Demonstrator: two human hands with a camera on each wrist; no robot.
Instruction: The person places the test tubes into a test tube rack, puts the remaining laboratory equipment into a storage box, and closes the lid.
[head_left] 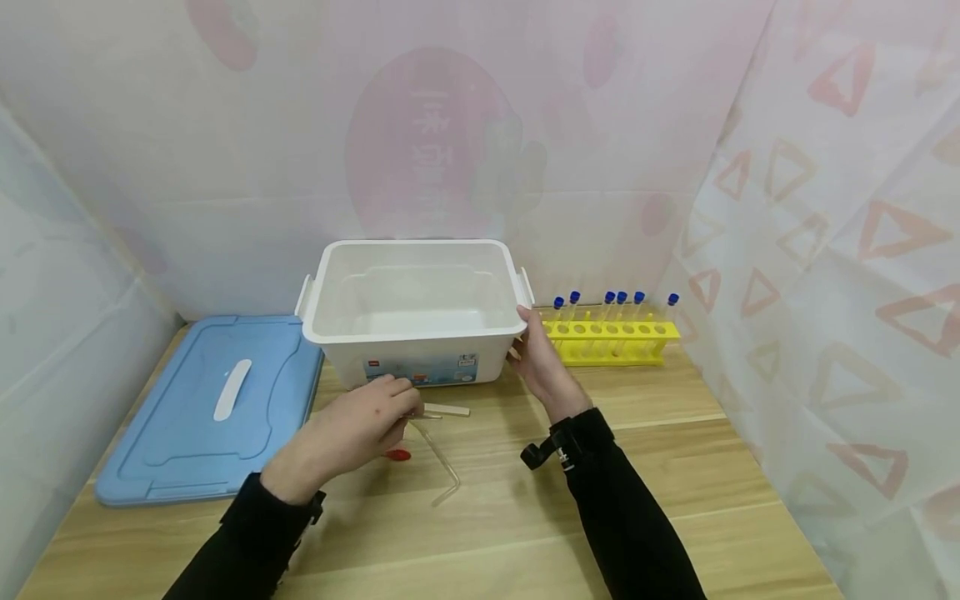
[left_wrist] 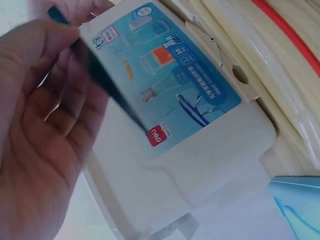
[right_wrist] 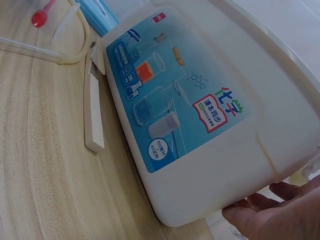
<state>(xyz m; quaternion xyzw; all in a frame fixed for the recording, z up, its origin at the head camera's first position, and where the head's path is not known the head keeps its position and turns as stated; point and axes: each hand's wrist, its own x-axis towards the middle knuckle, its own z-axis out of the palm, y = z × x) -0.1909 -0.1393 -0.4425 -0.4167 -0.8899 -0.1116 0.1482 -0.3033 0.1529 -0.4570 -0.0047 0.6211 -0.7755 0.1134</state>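
Observation:
A white plastic bin point(head_left: 420, 350) with a blue chemistry label point(right_wrist: 160, 95) stands at the back of the wooden table. My right hand point(head_left: 542, 364) grips its front right corner, thumb at the rim and fingers along the outside wall. In front of the label, my left hand point(left_wrist: 47, 125) pinches a slim dark tapering strip point(left_wrist: 107, 75) between thumb and fingers; blur leaves its exact kind unclear. Beneath that hand lie a wooden test tube clamp point(right_wrist: 93, 107), a bent glass tube point(head_left: 444, 467) and a red spoon point(head_left: 397, 455), partly hidden in the head view.
A blue lid point(head_left: 187, 408) with a white handle lies flat to the left. Right of the bin stands a yellow test tube rack point(head_left: 611, 331) holding several blue-capped tubes. Pale rubber tubing point(right_wrist: 82, 45) curves beside the clamp. Printed sheets point(head_left: 637, 167) enclose the table's back and sides.

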